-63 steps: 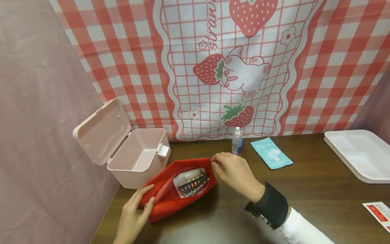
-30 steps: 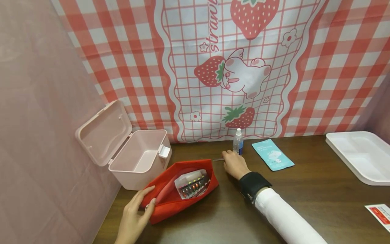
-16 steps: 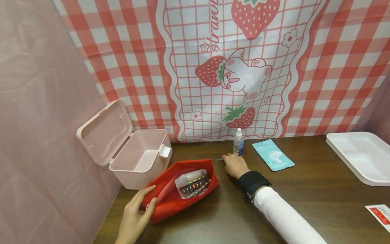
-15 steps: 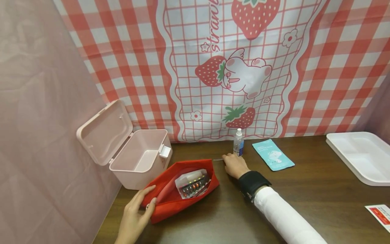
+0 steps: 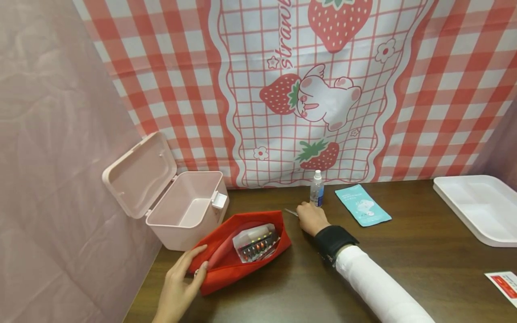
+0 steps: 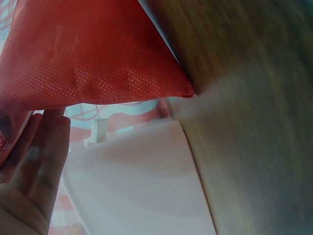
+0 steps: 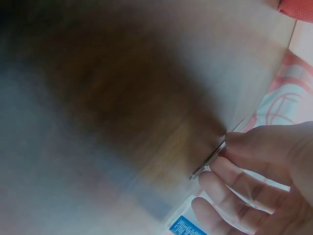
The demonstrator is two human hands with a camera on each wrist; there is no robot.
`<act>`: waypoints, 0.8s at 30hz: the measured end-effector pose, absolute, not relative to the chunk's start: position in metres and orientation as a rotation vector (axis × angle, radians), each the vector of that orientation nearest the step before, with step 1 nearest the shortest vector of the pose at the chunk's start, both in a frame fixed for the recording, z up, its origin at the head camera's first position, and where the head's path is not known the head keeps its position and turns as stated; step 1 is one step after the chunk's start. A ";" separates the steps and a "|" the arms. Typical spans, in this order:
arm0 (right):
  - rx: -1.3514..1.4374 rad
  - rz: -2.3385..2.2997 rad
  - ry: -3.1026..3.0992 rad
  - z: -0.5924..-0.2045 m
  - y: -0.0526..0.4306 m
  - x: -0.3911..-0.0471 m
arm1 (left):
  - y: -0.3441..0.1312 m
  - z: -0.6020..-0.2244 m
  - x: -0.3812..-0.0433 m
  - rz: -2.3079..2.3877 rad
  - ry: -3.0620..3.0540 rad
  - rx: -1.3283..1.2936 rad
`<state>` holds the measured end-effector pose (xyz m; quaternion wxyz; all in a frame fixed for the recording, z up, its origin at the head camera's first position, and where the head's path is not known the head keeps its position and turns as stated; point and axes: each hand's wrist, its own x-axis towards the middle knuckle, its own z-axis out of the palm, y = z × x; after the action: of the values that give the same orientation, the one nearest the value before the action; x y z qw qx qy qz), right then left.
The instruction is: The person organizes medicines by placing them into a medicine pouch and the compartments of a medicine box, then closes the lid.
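A red fabric pouch (image 5: 226, 274) stands on the table with its mouth spread. Inside it lies a clear case (image 5: 256, 242) holding a row of small colourful pieces. My left hand (image 5: 179, 278) grips the pouch's left end, thumb on the near edge and fingers at the far one; in the left wrist view the fingers run along the red fabric. To the right of the pouch, my right hand (image 5: 313, 219) pinches a thin silver metal tool (image 7: 208, 161) between thumb and fingertips, close over the table. One slender end points left toward the pouch.
Just behind the right hand stands a small clear spray bottle (image 5: 317, 188). A teal packet (image 5: 362, 205) lies beside it. The pink box (image 5: 183, 235) with raised lid is at the left; a white divided tray (image 5: 464, 220) and a red-and-white card (image 5: 502, 287) are at the right.
From the pouch's right corner, my right hand has moved right and down toward the table. The thin tool shows beside it and has tilted from nearly level. The left hand keeps its grip.
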<state>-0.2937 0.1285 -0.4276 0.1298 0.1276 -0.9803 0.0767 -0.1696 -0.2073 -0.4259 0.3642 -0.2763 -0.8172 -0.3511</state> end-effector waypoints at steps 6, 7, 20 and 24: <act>0.362 0.194 -2.852 -0.427 0.126 -0.294 | -0.206 -0.423 -0.169 -0.900 -2.108 -0.708; 0.362 0.193 -2.852 -0.427 0.126 -0.294 | -0.206 -0.423 -0.169 -0.899 -2.109 -0.708; 0.368 0.158 -2.878 -0.427 0.127 -0.295 | -0.206 -0.421 -0.168 -0.892 -2.107 -0.717; 0.397 0.147 -2.866 -0.429 0.129 -0.294 | -0.206 -0.421 -0.167 -0.889 -2.108 -0.718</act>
<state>-0.2936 0.1290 -0.4286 0.1218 0.1361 -0.9819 0.0505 -0.1674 -0.2062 -0.4207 0.3635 -0.2792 -0.8189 -0.3453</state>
